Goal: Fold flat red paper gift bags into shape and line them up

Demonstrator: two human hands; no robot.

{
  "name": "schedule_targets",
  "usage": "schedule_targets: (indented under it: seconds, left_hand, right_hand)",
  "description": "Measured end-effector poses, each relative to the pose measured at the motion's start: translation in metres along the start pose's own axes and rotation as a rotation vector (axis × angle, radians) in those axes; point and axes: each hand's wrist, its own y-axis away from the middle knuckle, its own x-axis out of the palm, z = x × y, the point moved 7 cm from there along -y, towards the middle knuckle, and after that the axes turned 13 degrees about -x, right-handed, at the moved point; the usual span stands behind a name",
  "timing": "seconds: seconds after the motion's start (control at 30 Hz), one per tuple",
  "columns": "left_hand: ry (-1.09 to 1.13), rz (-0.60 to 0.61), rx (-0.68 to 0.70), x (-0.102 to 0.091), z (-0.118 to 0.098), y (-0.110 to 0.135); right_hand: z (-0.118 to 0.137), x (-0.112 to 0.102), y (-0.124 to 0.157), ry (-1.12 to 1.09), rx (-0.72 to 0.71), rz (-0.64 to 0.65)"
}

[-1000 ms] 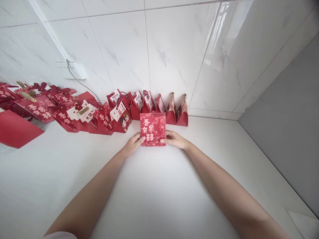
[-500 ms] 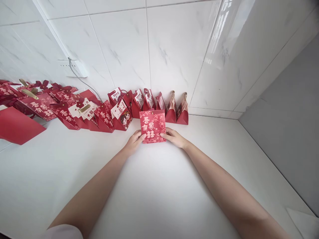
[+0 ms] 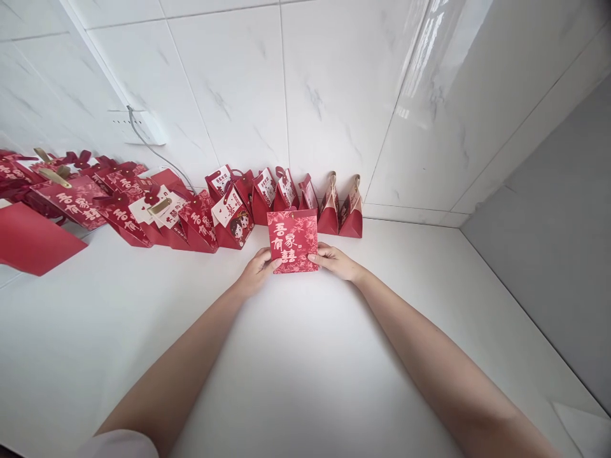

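Note:
A red gift box [image 3: 294, 235] with pale Chinese characters and a pink flower print stands facing me on the white tabletop. My left hand [image 3: 258, 270] grips its left edge, thumb on the front face and fingers behind. On the opposite edge my right hand [image 3: 337, 261] holds it the same way. The fingers behind the box are partly hidden. Just beyond it runs a row of similar red boxes, among them one with a cartoon couple [image 3: 233, 219] and, at the right end, a box with a tan strap handle [image 3: 352, 213].
More red boxes [image 3: 81, 202] crowd together at the left, and a plain red one [image 3: 38, 238] lies nearest there. A white tiled wall [image 3: 334, 95] backs the table [image 3: 286, 369]. From a wall socket [image 3: 143, 127] a grey cable hangs behind the boxes. A grey panel [image 3: 554, 210] borders the right side.
Both hands keep the same grip on the gift box, which stays almost where it was. The view has shifted very slightly.

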Motion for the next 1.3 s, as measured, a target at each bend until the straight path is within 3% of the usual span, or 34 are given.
schedule_targets:
  seconds: [0.23,0.47,0.57,0.67,0.73,0.97,1.1,1.3]
  left_hand:
    - [-0.282,0.121,0.098,-0.005,0.006,0.000]
    - [-0.160,0.146,0.058,-0.003,0.000,0.001]
    - [-0.050,0.074,-0.013,-0.007,0.003,-0.001]
    - [0.021,-0.153,-0.091,-0.020,0.008,0.001]
    - [-0.031,-0.234,-0.076,-0.020,0.005,0.006]
    - [-0.206,-0.122,-0.074,0.004,0.000,0.011]
    - [-0.149,-0.126,-0.058,0.003,-0.002,0.010]
    - [-0.165,-0.175,0.035,0.001,-0.007,0.011]
  right_hand:
    - [0.002,0.000,0.000,-0.046,-0.026,0.000]
    - [-0.004,-0.002,0.002,0.048,0.014,-0.006]
    - [-0.002,-0.006,0.005,0.149,0.009,-0.113]
    - [0.007,-0.004,0.007,0.260,-0.017,-0.210]
    - [0.016,0.005,0.007,0.334,-0.054,-0.229]
    - [0.054,0.033,0.008,0.541,-0.334,-0.248]
    - [0.049,0.031,0.009,0.446,-0.246,-0.294]
    - [0.048,0.035,0.008,0.665,-0.184,-0.174]
